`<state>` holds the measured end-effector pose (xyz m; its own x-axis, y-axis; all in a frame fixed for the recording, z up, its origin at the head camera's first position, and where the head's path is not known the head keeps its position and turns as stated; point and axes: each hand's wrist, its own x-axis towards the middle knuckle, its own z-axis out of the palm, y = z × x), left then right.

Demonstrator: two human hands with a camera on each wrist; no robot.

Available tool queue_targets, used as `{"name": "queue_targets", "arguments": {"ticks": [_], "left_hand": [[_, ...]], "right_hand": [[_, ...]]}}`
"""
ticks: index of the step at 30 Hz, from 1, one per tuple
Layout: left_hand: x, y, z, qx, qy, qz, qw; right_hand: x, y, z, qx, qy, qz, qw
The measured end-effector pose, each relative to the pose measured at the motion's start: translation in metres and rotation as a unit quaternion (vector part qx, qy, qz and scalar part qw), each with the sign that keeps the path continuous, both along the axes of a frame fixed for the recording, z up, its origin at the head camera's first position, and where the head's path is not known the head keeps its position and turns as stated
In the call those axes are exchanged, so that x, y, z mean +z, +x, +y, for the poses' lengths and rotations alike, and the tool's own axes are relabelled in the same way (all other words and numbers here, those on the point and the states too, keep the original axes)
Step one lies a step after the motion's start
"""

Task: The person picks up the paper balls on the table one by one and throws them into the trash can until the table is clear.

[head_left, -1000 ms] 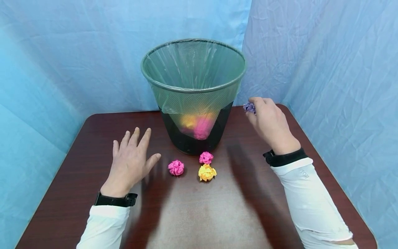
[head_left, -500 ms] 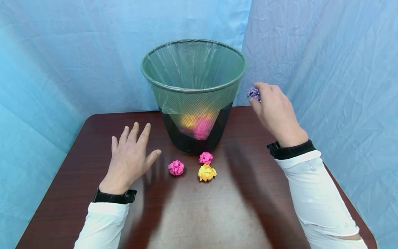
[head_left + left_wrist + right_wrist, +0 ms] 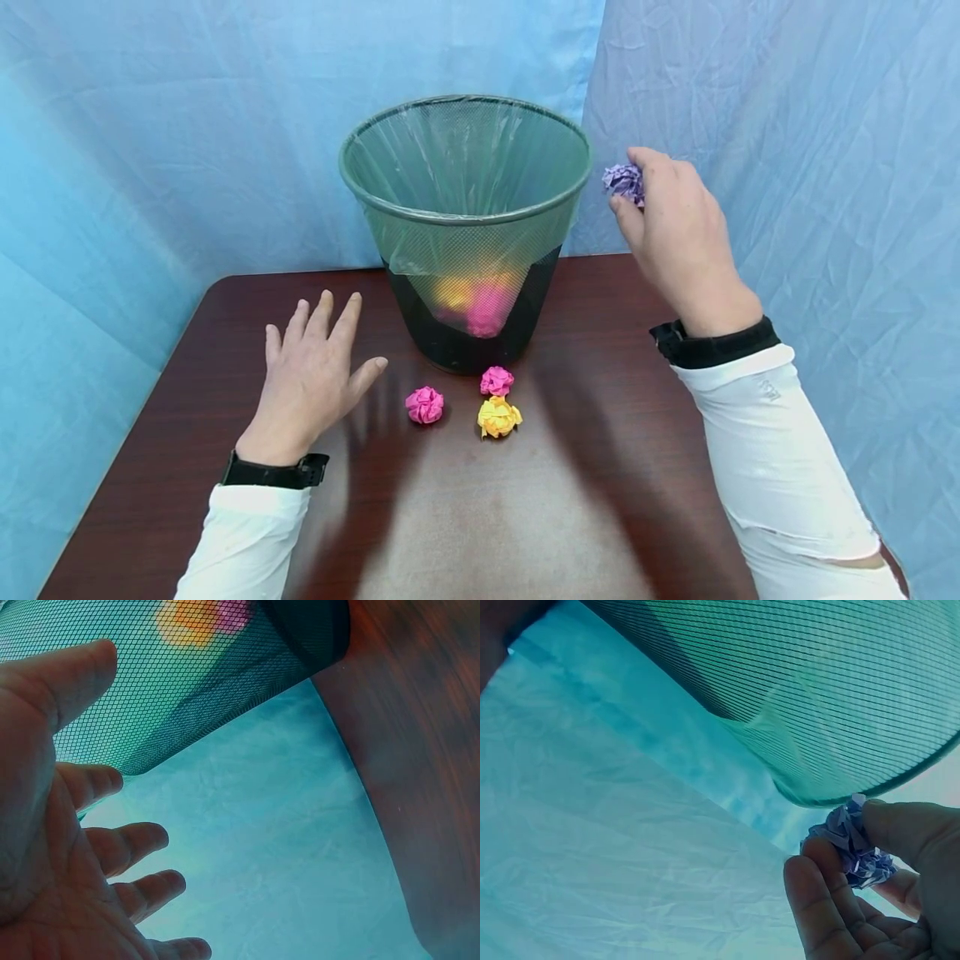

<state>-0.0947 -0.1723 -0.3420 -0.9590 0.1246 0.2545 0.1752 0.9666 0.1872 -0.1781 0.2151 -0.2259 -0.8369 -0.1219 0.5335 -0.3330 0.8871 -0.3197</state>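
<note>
Pale blue fabric point(image 3: 247, 167) closes in the back and both sides, and in front of it stands the dark reddish-brown table point(image 3: 465, 533). On the table, toward the far edge, a black mesh bin point(image 3: 465, 218) stands upright, with a translucent green liner point(image 3: 408, 246) folded over its rim and down the outside. That loose fold looks like one weak spot: a knuckle brushing it could drag the plastic off the rim, or even rock the bin, which seems light. The left hand point(image 3: 303, 383) is over the table to the bin's left, fingers straight and spread, holding nothing; a careless sweep of its thumb inward might knock the nearest paper ball away. The right hand point(image 3: 686, 242) is raised to the right of the bin, thumb and fingers pinching a crumpled purple paper ball point(image 3: 624, 182), which is outside the rim and near it (its exact height against the rim is hard to judge). If the fingers loosened there, it would probably fall down the outer wall. The yellow ball point(image 3: 499, 417) sits in front of the bin, right against or just beside a pink ball point(image 3: 497, 381), so grabbing one could roll the other; a second pink ball point(image 3: 424, 405) lies apart, nearer the left hand.
</note>
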Motion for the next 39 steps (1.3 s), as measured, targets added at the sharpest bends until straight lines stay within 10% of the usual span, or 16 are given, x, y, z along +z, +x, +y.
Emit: {"name": "queue_targets", "arguments": {"ticks": [11, 39], "left_hand": [[0.006, 0.000, -0.001, 0.004, -0.002, -0.005, 1.0000], [0.013, -0.001, 0.002, -0.003, 0.009, 0.012, 0.9999]], "right_hand": [[0.018, 0.002, -0.008, 0.030, 0.003, 0.087, 0.9957], [0.035, 0.003, -0.041, 0.037, 0.032, 0.035, 0.9982]]}}
